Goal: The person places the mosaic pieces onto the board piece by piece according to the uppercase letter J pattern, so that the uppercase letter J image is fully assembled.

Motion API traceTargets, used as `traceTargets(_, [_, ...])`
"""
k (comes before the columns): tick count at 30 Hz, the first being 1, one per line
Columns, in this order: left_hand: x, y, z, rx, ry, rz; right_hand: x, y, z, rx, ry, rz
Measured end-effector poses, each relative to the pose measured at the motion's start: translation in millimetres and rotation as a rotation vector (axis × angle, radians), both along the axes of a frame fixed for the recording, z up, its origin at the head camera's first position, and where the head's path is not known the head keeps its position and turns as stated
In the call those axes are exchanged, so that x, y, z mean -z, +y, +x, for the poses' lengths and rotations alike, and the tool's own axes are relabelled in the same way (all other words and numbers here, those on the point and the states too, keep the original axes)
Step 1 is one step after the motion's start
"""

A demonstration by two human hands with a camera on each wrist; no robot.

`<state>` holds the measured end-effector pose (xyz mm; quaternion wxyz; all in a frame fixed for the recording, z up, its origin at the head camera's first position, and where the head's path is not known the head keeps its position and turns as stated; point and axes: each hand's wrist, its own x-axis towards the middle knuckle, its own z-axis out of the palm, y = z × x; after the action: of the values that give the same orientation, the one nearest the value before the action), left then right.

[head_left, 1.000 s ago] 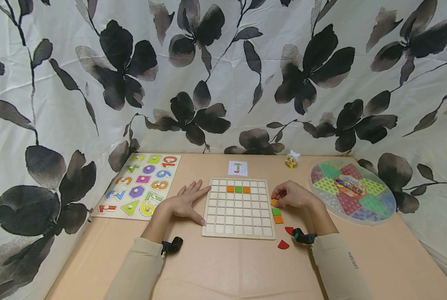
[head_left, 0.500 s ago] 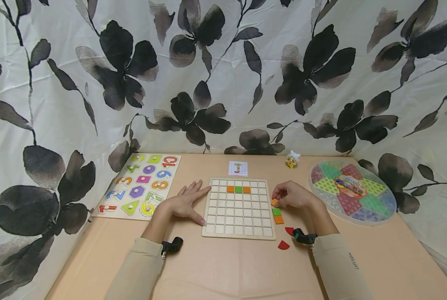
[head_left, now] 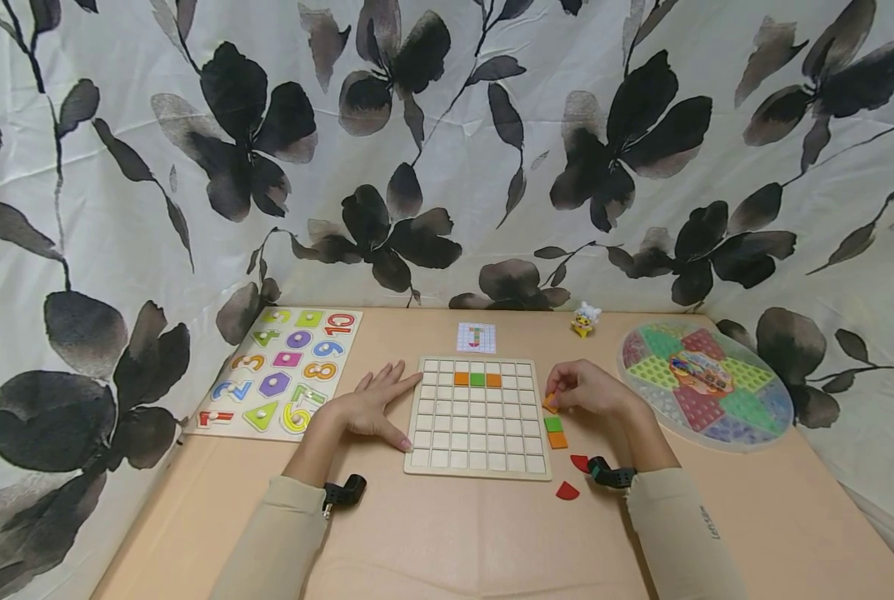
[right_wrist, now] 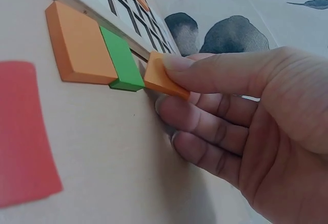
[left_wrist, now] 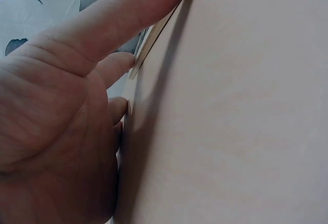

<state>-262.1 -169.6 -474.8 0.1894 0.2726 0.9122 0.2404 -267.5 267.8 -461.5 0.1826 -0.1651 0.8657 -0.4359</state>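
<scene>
A pale wooden grid board [head_left: 476, 433] lies in the middle of the table, with two orange tiles and one green tile [head_left: 477, 379] in a row near its top. My left hand [head_left: 367, 408] has its fingers spread, thumb and index fingertip at the board's left edge. Beside the right edge, my right hand [head_left: 589, 387] pinches an orange tile [right_wrist: 164, 78] between thumb and fingers, tilted in the right wrist view. Just in front of it lie a green tile [right_wrist: 122, 60] and another orange tile [right_wrist: 79, 44], side by side along the board.
Two red wedge-shaped pieces [head_left: 567, 490] lie near the right wrist. A small pattern card [head_left: 476, 337] and a toy figure [head_left: 585, 318] stand behind the board. At left is a number puzzle [head_left: 285, 379]; at right, a round game board [head_left: 705, 383].
The pinched orange tile has tilted slightly, and the right hand has shifted a touch. The left hand and the board have stayed in place.
</scene>
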Motion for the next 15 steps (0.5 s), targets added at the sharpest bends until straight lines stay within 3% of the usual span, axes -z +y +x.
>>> traceTargets(15, [-2.7, 0.3, 1.6, -0.004, -0.007, 0.007, -0.1, -3.2, -1.2, 0.073, 0.018, -0.068])
